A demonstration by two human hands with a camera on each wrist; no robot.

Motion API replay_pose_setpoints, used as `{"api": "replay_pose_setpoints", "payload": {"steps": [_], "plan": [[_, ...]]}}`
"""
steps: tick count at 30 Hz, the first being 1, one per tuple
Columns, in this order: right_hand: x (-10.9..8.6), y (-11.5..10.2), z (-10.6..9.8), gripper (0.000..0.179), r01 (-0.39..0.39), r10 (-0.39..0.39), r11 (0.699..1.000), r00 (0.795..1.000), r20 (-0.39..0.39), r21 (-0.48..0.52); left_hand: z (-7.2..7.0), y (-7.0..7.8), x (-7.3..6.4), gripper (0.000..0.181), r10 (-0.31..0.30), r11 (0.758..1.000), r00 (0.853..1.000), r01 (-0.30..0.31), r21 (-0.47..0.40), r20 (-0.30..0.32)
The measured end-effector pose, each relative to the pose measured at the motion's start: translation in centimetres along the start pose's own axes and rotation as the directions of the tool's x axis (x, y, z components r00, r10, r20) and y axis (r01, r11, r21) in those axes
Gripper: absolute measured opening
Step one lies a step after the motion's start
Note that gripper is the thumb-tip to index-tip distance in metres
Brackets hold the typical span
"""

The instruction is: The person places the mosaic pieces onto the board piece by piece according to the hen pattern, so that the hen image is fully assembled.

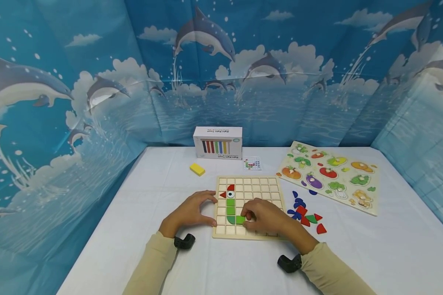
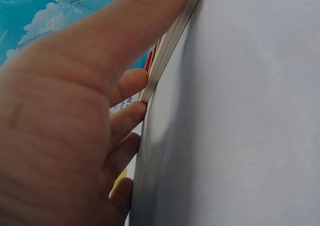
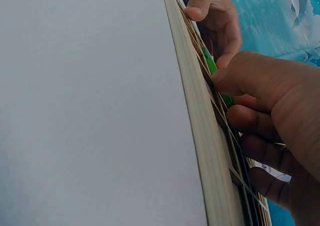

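A wooden grid board [image 1: 258, 188] lies on the table. On its left columns stand a red quarter-round piece [image 1: 231, 187], a red triangle [image 1: 223, 195], a white tile with an eye [image 1: 230, 194], two green squares [image 1: 230, 206] and a green quarter-round piece [image 1: 230, 220]. My right hand [image 1: 267, 215] pinches another green square [image 1: 240, 220] at the board's lower row, beside the green quarter-round. My left hand [image 1: 192, 209] rests along the board's left edge, thumb and fingers spread and touching the rim. In the right wrist view, the thumb [image 3: 235, 79] partly hides the green pieces.
Loose blue, red and green pieces [image 1: 302, 210] lie right of the board. Behind them is a vegetable puzzle board [image 1: 345, 164]. A white box [image 1: 218, 143], a pattern card [image 1: 252, 163] and a yellow block [image 1: 197, 169] stand or lie toward the back, before a dolphin curtain.
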State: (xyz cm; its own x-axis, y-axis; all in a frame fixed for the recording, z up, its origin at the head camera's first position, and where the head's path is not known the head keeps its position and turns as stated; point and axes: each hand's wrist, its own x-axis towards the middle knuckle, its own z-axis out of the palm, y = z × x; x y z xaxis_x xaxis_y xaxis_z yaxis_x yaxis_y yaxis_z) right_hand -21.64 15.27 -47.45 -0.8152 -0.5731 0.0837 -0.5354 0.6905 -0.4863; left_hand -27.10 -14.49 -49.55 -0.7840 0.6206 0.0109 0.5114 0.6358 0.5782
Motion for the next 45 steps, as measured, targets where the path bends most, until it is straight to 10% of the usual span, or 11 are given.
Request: {"api": "replay_pose_setpoints", "payload": {"steps": [25,39,45], "plan": [[-3.3,2.9,-2.8,0.023,0.022,-0.017,0.997,0.997,-0.069,0.070,-0.1,0.2,-0.1,0.068,0.008,1.000,1.000,-0.008,-0.010,-0.002],[-11.4,8.5,-7.2,0.025,-0.274,0.268,0.960,0.959,-0.096,-0.057,-0.2,0.3,0.0,0.068,-0.026,0.999,1.000,0.026,-0.019,0.001],[-12.7,9.6,-7.2,0.024,-0.269,0.260,0.960,0.960,-0.103,-0.083,-0.1,0.4,-0.1,0.069,-0.016,1.000,1.000,0.016,-0.026,-0.003]]}}
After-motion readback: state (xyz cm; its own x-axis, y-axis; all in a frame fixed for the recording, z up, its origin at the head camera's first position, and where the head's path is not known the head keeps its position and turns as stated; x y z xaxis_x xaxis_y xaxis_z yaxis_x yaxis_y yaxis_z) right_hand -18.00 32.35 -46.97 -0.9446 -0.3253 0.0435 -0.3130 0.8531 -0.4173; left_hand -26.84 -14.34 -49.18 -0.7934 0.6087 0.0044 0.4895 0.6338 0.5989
